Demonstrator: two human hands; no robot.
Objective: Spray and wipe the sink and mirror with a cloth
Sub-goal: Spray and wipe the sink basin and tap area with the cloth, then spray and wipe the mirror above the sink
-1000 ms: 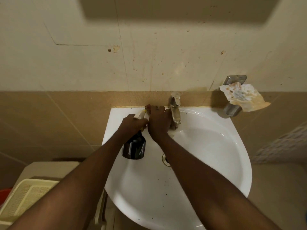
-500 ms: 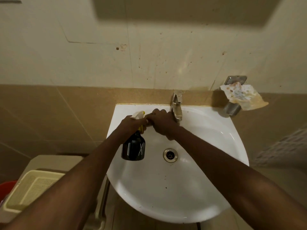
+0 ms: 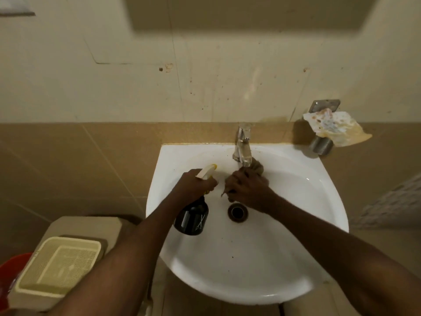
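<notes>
A white sink (image 3: 296, 258) hangs on the tiled wall, with a metal tap (image 3: 243, 147) at its back and a drain (image 3: 237, 212) in the bowl. My left hand (image 3: 193, 187) grips the neck of a black spray bottle (image 3: 192, 218) with a pale yellow trigger head (image 3: 206, 171), held over the bowl's left side. My right hand (image 3: 247, 188) clutches a brownish cloth (image 3: 257, 168) bunched just below the tap's spout. The bottom edge of the mirror (image 3: 246, 12) shows at the top of the view.
A metal holder (image 3: 321, 144) on the wall right of the tap carries a stained crumpled paper (image 3: 335, 128). Low on the left stands a beige unit with a cream plastic basket (image 3: 59, 267) on it, and a red object (image 3: 9, 267) at the edge.
My right hand has drawn back from the bottle's trigger head toward the tap and the drain, with the cloth now showing under the spout. The view has shifted left and down over the sink.
</notes>
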